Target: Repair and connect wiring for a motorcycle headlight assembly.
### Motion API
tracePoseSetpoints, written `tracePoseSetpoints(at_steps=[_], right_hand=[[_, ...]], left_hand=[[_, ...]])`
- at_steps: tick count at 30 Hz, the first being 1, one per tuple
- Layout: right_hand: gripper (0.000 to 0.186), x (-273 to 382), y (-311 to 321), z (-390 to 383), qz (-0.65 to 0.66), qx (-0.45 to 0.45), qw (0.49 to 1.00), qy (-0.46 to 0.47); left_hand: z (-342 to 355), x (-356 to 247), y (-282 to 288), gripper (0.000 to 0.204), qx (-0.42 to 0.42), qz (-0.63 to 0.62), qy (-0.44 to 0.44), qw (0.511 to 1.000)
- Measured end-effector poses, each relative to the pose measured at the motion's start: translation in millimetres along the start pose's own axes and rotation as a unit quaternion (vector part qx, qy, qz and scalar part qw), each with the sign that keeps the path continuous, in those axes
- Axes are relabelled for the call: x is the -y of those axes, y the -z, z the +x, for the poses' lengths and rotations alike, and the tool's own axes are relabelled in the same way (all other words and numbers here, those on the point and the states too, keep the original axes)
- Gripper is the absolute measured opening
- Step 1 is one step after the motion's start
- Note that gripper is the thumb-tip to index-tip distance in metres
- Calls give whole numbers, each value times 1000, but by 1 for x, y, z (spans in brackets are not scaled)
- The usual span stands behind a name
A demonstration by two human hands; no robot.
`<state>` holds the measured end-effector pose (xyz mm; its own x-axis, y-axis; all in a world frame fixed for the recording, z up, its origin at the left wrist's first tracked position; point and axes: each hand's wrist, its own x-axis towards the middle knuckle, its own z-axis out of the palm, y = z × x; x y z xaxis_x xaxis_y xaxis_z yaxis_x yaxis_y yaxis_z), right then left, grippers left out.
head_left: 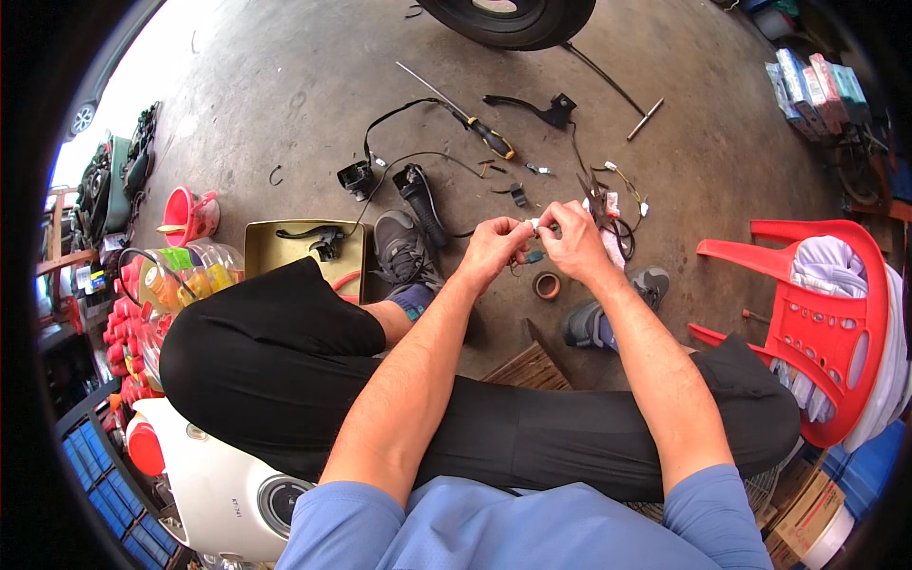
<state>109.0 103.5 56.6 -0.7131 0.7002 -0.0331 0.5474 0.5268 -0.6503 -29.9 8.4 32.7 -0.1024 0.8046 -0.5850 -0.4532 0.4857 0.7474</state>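
Note:
My left hand [496,249] and my right hand [575,245] meet in front of me, fingertips pinched together on a small white connector [534,224]. Just below it, by the left fingers, hangs a small teal piece [534,256], partly hidden. Pliers [595,198] lie on the floor beyond my right hand, beside thin wires with white plugs [610,166]. A roll of brown tape [546,285] rests on the floor below the hands. To the left of my left hand are a black handlebar grip [419,201] and a black switch housing [356,179] with cables.
Farther out lie a screwdriver [490,139], a black brake lever [546,110] and a T-handle wrench [646,119], near a tire [518,28]. A metal tray [269,236] holding another lever [325,239] sits left. A red chair [819,318] stands right; a red bucket [193,217] left.

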Motion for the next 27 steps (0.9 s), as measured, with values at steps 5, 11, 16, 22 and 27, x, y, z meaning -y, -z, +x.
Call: tracePoseSetpoints(at_steps=[5,11,16,22,27], right_hand=[[9,-2,-1,-1,-10,-2,1000,10],[8,-2,2,1,-5,12,1000,2],[8,0,1,1,-4,6,1000,8],[12,-2,0,0,-37,10,999,38],[13,-10,1,-4,11,-116,993,-10]], left_hand=[[2,3,-2,20,-11,31,-11,999],[5,8,-1,19,-1,27,-30,999],[5,10,-2,17,-6,39,-41,998],[3,4,-7,15,4,107,-54,993],[3,7,-8,18,-40,84,-1,996]])
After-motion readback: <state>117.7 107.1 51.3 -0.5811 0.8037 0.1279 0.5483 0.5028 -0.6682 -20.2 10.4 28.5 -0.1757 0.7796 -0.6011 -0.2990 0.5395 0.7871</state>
